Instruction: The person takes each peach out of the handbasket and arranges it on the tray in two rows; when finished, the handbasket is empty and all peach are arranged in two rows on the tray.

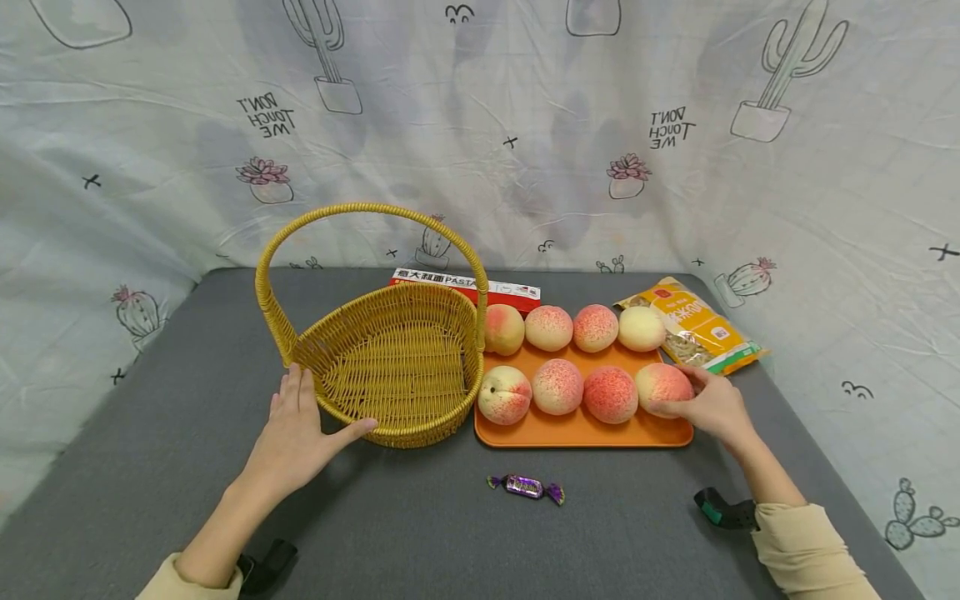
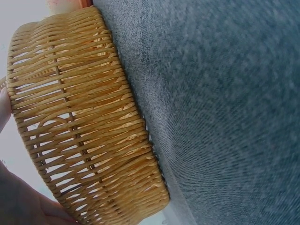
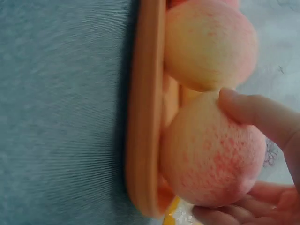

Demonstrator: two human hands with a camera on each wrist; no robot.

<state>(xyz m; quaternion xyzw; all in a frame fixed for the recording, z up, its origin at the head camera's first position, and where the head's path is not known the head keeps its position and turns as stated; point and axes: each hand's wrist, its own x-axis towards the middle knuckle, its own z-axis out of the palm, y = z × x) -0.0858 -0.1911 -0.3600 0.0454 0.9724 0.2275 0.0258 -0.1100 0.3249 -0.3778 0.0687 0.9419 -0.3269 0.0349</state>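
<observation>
A golden wicker basket (image 1: 401,358) with a tall arched handle stands left of the middle of the table. My left hand (image 1: 292,437) rests at its near left rim, thumb spread and fingers straight; in the left wrist view the basket's woven side (image 2: 84,117) fills the left half. Two rows of peaches lie on an orange tray (image 1: 585,435) right of the basket. With thumb and fingers, my right hand (image 1: 712,407) grips the rightmost peach (image 1: 663,388) of the front row. The right wrist view shows this peach (image 3: 213,154) still over the tray, beside another peach (image 3: 211,44).
A purple wrapped candy (image 1: 524,487) lies in front of the tray. Behind the basket is a red and white pasta box (image 1: 510,293). A yellow food packet (image 1: 690,325) lies at the tray's back right. A patterned cloth (image 1: 525,133) hangs behind the grey table.
</observation>
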